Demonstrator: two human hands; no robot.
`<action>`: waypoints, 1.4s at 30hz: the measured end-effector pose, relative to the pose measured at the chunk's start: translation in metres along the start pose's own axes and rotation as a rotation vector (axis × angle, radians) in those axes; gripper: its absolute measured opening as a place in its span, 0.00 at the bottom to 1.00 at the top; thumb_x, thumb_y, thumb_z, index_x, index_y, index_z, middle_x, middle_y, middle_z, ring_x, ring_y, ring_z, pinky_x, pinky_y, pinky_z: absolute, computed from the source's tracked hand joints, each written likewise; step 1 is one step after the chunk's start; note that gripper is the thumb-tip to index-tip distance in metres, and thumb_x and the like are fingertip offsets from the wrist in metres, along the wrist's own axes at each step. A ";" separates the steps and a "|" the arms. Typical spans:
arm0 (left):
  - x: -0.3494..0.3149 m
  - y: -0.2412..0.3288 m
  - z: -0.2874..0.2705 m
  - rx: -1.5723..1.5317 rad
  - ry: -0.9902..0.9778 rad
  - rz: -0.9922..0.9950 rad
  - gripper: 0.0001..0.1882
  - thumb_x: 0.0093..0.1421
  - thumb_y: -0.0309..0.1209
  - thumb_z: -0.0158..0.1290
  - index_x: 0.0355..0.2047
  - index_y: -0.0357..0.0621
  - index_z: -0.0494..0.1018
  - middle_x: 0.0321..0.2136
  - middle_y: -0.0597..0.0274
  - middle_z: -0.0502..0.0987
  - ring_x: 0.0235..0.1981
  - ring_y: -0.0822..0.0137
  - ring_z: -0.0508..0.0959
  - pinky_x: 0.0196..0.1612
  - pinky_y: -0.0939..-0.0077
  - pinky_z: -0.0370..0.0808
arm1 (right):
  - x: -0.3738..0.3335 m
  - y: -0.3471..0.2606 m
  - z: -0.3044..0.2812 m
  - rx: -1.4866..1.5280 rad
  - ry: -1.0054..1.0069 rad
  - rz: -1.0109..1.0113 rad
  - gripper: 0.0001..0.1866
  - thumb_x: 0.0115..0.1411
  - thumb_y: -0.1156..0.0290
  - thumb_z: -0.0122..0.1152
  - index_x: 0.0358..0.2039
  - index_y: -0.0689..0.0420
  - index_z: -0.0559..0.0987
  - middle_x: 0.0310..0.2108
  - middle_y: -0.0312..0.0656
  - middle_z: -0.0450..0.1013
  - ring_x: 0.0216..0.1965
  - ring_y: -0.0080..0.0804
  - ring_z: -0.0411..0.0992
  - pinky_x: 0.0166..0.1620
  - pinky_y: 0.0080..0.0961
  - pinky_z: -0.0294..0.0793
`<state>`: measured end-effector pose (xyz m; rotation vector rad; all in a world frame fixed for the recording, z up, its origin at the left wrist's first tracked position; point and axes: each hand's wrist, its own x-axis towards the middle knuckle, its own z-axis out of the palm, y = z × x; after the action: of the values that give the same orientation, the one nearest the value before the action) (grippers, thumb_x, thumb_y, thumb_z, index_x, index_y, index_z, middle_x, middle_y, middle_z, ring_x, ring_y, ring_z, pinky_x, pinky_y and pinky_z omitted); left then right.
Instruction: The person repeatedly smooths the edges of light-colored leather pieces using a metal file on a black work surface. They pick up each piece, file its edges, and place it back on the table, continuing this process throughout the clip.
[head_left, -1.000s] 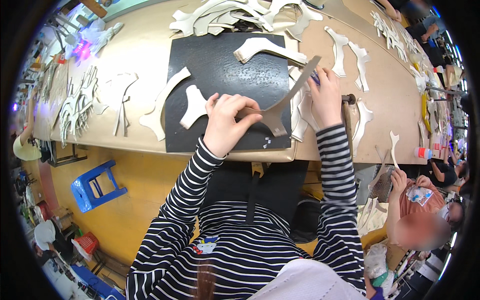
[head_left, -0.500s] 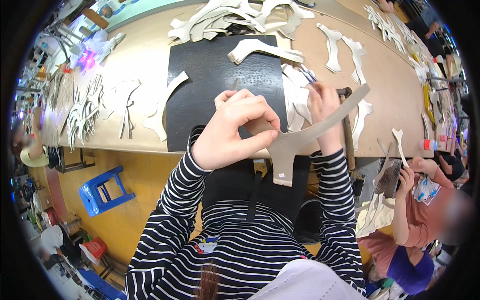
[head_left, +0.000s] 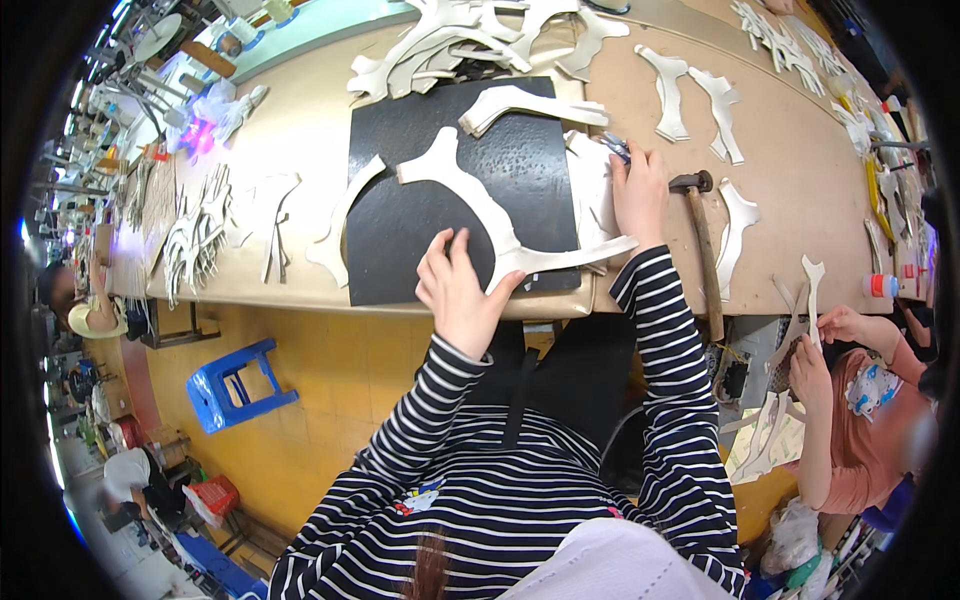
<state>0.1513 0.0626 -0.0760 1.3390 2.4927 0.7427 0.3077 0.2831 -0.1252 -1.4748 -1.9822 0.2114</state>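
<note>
A large curved beige cut-out piece (head_left: 472,192) lies flat on the black mat (head_left: 400,235) on the tan workbench (head_left: 300,120). My left hand (head_left: 458,292) holds its near end at the mat's front edge, thumb against the piece and fingers spread on top. My right hand (head_left: 640,195) sits at the mat's right edge on a stack of pale pieces (head_left: 588,190), closed around a small blue-grey tool (head_left: 615,148). A second beige piece (head_left: 525,100) lies on the far part of the mat. Both sleeves are black-and-white striped.
A hammer (head_left: 703,245) lies just right of my right hand. More cut-out pieces sit in a pile at the back (head_left: 450,40) and scattered to the right (head_left: 670,90). A person (head_left: 850,400) at the right handles pieces. A blue stool (head_left: 240,385) stands below the bench.
The curved piece, held up off the bench edge in both hands before, now lies flat on the black mat. My right hand has let go of it and moved to the mat's right edge.
</note>
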 end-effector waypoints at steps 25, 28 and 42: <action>-0.005 0.060 -0.079 -1.389 -0.692 -0.194 0.14 0.64 0.25 0.59 0.48 0.30 0.76 0.40 0.56 0.81 0.40 0.73 0.80 0.45 0.80 0.77 | -0.115 -0.088 -0.140 1.590 -0.649 0.679 0.16 0.73 0.60 0.51 0.44 0.63 0.76 0.21 0.25 0.62 0.19 0.10 0.54 0.23 0.13 0.50; -0.011 0.070 -0.082 -1.294 -0.641 -0.184 0.14 0.64 0.25 0.60 0.48 0.30 0.76 0.40 0.56 0.81 0.41 0.74 0.80 0.45 0.80 0.78 | -0.130 -0.097 -0.164 1.621 -0.624 0.702 0.16 0.72 0.66 0.51 0.46 0.67 0.77 0.22 0.28 0.66 0.20 0.10 0.57 0.24 0.11 0.51; -0.022 0.082 -0.086 -1.321 -0.584 -0.143 0.11 0.61 0.20 0.60 0.44 0.29 0.77 0.36 0.56 0.82 0.36 0.73 0.81 0.43 0.80 0.79 | -0.139 -0.103 -0.187 1.527 -0.614 0.639 0.12 0.70 0.72 0.52 0.46 0.66 0.79 0.27 0.30 0.72 0.25 0.10 0.65 0.28 0.11 0.61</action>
<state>0.1868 0.0534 0.0388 0.6660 1.1190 1.3267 0.3561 0.0755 0.0139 -0.8513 -0.9202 2.0611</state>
